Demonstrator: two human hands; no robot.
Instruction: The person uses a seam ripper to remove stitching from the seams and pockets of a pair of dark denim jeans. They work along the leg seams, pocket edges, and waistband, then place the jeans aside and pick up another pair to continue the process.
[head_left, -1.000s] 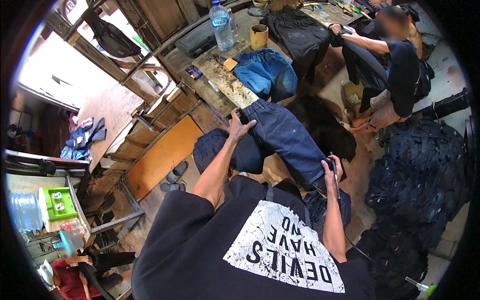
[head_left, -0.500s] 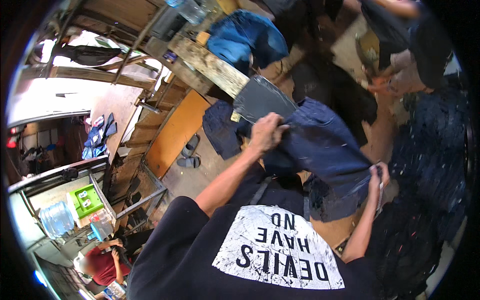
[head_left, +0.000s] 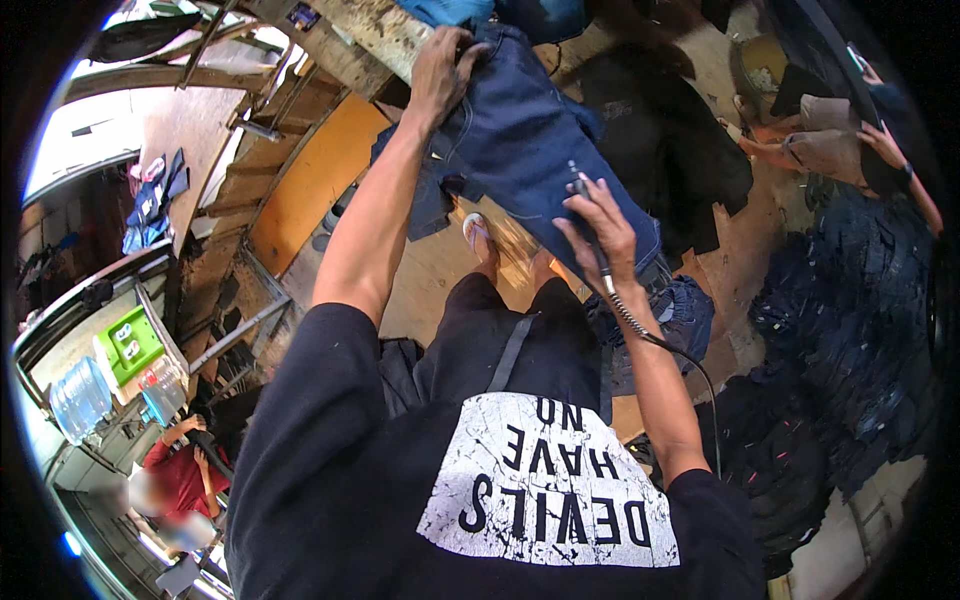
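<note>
Dark blue denim jeans (head_left: 535, 130) lie stretched over the narrow end of a raised board (head_left: 395, 38). My left hand (head_left: 440, 78) grips their upper end by the board, fingers bent and thumb against the cloth. Over the lower part of the jeans, my right hand (head_left: 605, 235) holds a slim pen-shaped rotary tool (head_left: 580, 190), its thin metal tip pointing up and away from me. From its rear a spring-sleeved cable (head_left: 632, 318) runs down along my right forearm. I cannot tell whether the tip touches the denim.
A large heap of dark denim (head_left: 840, 320) fills the right side. Black garments (head_left: 650, 150) lie beyond the jeans. At the far right a co-worker's hand (head_left: 885, 145) shows. Left stand an orange panel (head_left: 315, 185), a green tray (head_left: 130, 345) and a water bottle (head_left: 82, 400).
The jeans now cover the board's dark end, which was bare before. My left hand has moved up and left with them. My right hand has let go of the jeans' edge and raised the tool.
</note>
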